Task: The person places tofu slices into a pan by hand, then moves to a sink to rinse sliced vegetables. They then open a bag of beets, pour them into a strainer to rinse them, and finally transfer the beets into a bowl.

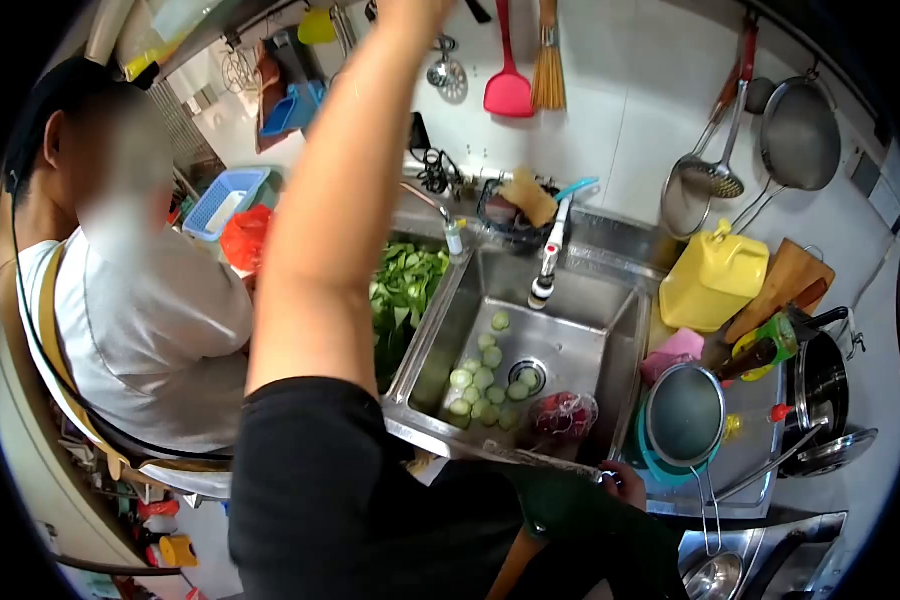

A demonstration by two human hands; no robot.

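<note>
My left arm (325, 220) stretches up across the view, and its hand is cut off by the top edge. My right hand (625, 485) is low at the sink's front right corner, beside a small shiny metal piece; the apron partly hides it and its fingers do not show clearly. Between my arms is the steel sink (570, 345). Several pale green vegetable slices (485, 380) lie in it, around and over the drain. A clear plastic bag with something red inside (563, 413) sits at the sink's front. The white faucet head (542, 290) hangs over the basin.
At left, a person in a white shirt (140, 340) stands close by leafy greens (405, 285) in the other basin. Right of the sink are a yellow jug (712, 280), a strainer (685, 415) over a teal bowl, and a cutting board (785, 290). Utensils, including a red spatula (510, 92), hang on the wall.
</note>
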